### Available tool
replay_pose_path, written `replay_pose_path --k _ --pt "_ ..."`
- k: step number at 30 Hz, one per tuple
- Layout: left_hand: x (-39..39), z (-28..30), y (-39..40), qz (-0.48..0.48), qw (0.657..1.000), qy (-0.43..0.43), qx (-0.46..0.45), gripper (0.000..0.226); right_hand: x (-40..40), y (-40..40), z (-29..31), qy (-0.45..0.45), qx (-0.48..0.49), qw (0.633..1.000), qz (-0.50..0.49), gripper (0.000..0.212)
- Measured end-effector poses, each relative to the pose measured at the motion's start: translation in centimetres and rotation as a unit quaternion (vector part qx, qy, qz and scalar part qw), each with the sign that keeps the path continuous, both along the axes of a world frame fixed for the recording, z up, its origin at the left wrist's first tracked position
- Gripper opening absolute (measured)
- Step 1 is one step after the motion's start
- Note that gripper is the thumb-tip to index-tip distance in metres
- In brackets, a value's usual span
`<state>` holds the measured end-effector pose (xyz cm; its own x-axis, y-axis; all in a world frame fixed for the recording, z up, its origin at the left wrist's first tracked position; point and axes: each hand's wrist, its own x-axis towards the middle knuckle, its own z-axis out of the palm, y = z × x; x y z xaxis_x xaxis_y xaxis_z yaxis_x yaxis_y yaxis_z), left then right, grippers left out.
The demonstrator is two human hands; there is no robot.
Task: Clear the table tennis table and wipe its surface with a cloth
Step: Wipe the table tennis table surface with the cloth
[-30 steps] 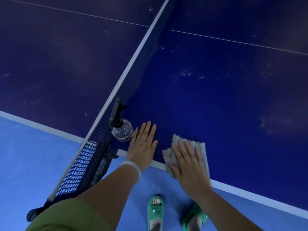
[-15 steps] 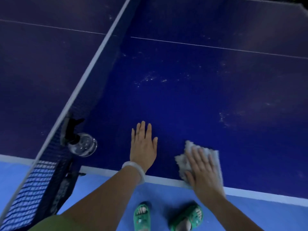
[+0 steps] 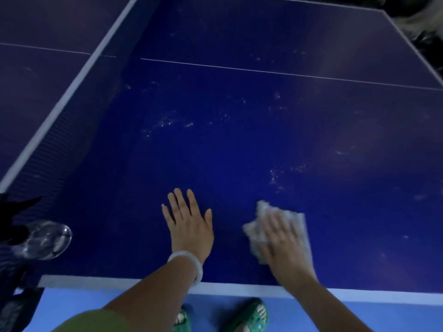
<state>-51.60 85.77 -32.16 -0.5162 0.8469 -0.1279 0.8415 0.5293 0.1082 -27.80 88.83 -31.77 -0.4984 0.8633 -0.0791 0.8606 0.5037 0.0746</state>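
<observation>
The dark blue table tennis table [image 3: 239,144] fills the view, with pale smudges scattered over its near half. My right hand [image 3: 282,240] lies flat with straight fingers on a light grey cloth [image 3: 299,219] and presses it onto the surface near the front edge; hand and cloth are blurred. About a hand's width to the left, my left hand [image 3: 189,224] rests flat on the bare table, fingers straight, a white bracelet on its wrist.
The net [image 3: 72,130] runs diagonally up the left side with its white top band. A clear spray bottle [image 3: 45,238] with a black trigger stands by the net post at the left edge. The white edge line [image 3: 119,282] borders the blue floor, where green sandals stand.
Both hands have shifted right along the front edge, away from the net post and the bottle. The right hand slid the cloth rightward and a little further onto the table.
</observation>
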Motion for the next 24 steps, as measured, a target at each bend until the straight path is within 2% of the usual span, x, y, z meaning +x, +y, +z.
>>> replay_pose_path --k 1,3,4,5,6,10,13,15,16,18,21,24 --pt "0.0 -0.1 0.0 0.001 1.000 0.002 0.002 0.074 2.0 1.1 0.0 0.006 0.001 0.994 -0.107 0.061" --pt "0.1 -0.2 0.1 -0.002 1.000 0.008 0.006 0.070 4.7 1.7 0.4 0.074 -0.022 0.942 -0.325 0.055" --pt "0.2 -0.1 0.2 -0.002 1.000 0.009 0.007 0.070 4.6 1.5 0.6 0.101 -0.032 0.918 -0.383 0.055" --pt "0.3 -0.1 0.3 -0.002 1.000 0.007 0.007 0.072 3.6 0.9 0.8 0.109 -0.029 0.913 -0.392 0.056" --pt "0.3 0.0 0.3 -0.003 1.000 0.004 0.006 0.074 1.9 0.2 0.9 0.105 -0.015 0.924 -0.367 0.056" --pt "0.5 0.3 0.2 -0.009 1.000 0.002 0.007 0.074 -6.0 -0.8 0.6 0.080 -0.031 0.988 -0.127 0.062" --pt "0.6 0.5 0.4 -0.007 1.000 0.014 0.000 0.073 -8.7 3.0 0.3 0.080 -0.050 0.995 0.009 0.062" --pt "0.5 0.5 0.4 -0.003 1.000 0.019 -0.008 0.073 -8.2 6.7 0.4 0.023 -0.040 0.998 0.050 0.063" --pt "0.5 0.4 0.4 0.000 1.000 0.022 -0.011 0.073 -7.2 8.7 0.3 -0.001 -0.032 0.999 0.028 0.063" --pt "0.5 0.4 0.4 0.001 1.000 0.023 -0.012 0.073 -3.7 11.8 0.5 0.001 -0.035 0.993 -0.114 0.062" --pt "0.6 0.4 0.4 -0.004 1.000 0.016 -0.006 0.072 1.7 11.6 1.2 0.086 -0.079 0.941 -0.319 0.060" --pt "0.5 0.4 0.3 -0.005 1.000 0.018 -0.006 0.072 0.1 7.8 0.8 0.063 -0.047 0.922 -0.378 0.061"
